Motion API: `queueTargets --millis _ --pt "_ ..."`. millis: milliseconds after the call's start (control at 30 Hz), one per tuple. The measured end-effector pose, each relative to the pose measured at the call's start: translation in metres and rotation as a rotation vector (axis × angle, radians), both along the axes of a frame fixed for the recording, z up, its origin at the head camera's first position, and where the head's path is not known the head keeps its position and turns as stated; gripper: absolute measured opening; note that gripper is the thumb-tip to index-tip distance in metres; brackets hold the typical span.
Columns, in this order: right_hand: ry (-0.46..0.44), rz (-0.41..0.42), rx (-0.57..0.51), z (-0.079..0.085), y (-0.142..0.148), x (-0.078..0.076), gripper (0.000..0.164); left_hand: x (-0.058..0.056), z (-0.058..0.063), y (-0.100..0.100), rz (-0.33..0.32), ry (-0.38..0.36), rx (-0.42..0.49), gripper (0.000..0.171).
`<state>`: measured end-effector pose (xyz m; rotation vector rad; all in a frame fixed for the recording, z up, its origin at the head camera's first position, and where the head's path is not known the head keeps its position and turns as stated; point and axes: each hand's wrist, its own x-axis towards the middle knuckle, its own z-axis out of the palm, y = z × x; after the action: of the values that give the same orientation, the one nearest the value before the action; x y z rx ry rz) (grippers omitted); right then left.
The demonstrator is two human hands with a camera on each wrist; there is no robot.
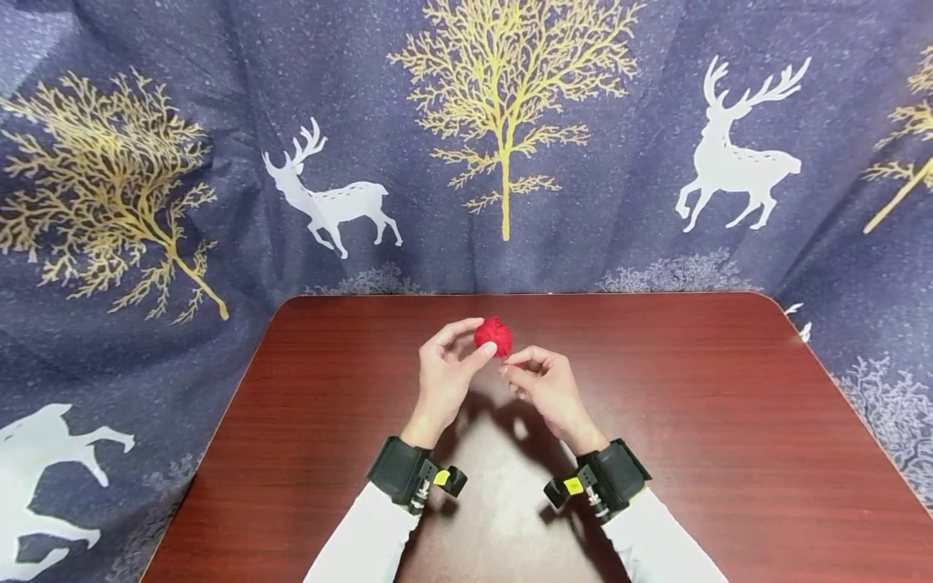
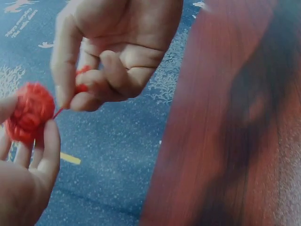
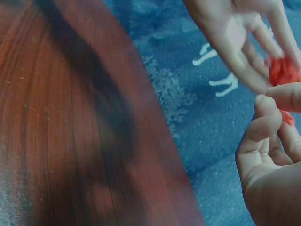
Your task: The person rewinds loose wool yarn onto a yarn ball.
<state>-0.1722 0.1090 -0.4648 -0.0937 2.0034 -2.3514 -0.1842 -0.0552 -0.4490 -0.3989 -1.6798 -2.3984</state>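
Note:
Between thumb and fingers my left hand (image 1: 446, 376) holds a small ball of red yarn (image 1: 493, 336) above the table. A thin red strand (image 2: 58, 113) runs from the ball to my right hand (image 1: 548, 387), which pinches it between thumb and forefinger. In the left wrist view, more red yarn (image 2: 82, 88) shows within the curled fingers of the right hand. The right wrist view has the ball (image 3: 283, 71) at its right edge, partly hidden by fingers. Both hands are close together, the right one just beside and below the ball.
A brown wooden table (image 1: 729, 405) with rounded far corners lies beneath the hands. Behind it and at the sides hangs a blue-grey cloth (image 1: 321, 48) printed with white deer and yellow trees. Each wrist wears a black band (image 1: 399, 470) with a small camera.

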Motion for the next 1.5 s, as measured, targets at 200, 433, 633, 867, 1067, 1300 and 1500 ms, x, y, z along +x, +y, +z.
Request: queueTargets --millis 200,433,633,867,1067,1300,1500 --pt "0.123 -0.014 0.163 0.002 -0.005 0.006 0.01 -0.006 -0.002 0.006 0.149 -0.044 -0.048 0.038" --pt "0.233 -0.036 0.272 0.009 0.0 0.007 0.005 -0.004 -0.003 0.008 0.254 -0.049 -0.337 0.035" --pt "0.26 -0.052 0.256 0.015 0.008 0.005 0.006 -0.002 -0.001 0.006 0.204 -0.02 -0.503 0.032" --pt "0.26 -0.096 0.262 0.022 0.016 -0.001 0.008 0.002 0.002 -0.002 -0.066 -0.01 -0.579 0.034" --pt "0.263 -0.082 0.29 0.026 0.021 -0.005 0.008 0.004 0.003 -0.011 -0.264 -0.033 -0.532 0.035" --pt "0.202 -0.021 0.218 0.029 0.025 -0.008 0.015 0.004 0.002 -0.02 -0.433 -0.044 -0.393 0.036" --pt "0.138 0.03 0.078 0.027 0.024 -0.006 0.02 0.005 -0.003 -0.023 -0.511 -0.03 -0.241 0.037"
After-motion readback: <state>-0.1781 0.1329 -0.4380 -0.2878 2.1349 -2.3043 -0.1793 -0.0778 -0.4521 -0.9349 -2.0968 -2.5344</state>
